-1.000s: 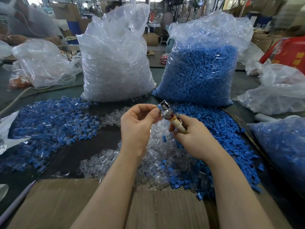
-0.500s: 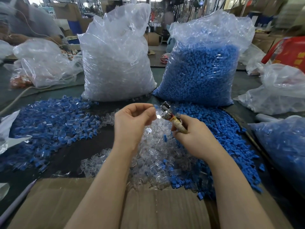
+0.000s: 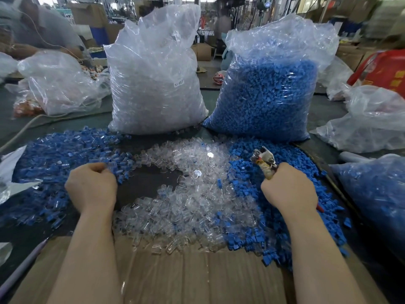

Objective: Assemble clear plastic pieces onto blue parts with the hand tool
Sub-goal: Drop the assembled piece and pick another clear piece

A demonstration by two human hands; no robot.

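Pieces [image 3: 192, 194] of clear plastic look light, slippery (pinch one by its sides); right hand [image 3: 289, 189] grips hand tool [image 3: 264, 161], left hand [image 3: 92, 186] curled, contents hidden.

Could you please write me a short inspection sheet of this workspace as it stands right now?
Surface: dark table, a flattened cardboard sheet at the near edge.
Job's things: clear pieces heaped mid-table; loose blue parts to their right; assembled pile on the left; two tall stock bags, clear bag and blue bag.
Clutter: more plastic bags at both sides.
Grip: left hand curled at the assembled pile's edge, contents hidden; right hand holds the hand tool over the blue parts.
Cables: a pale cord at far left.
Surroundings: blurred workshop, red item at far right.
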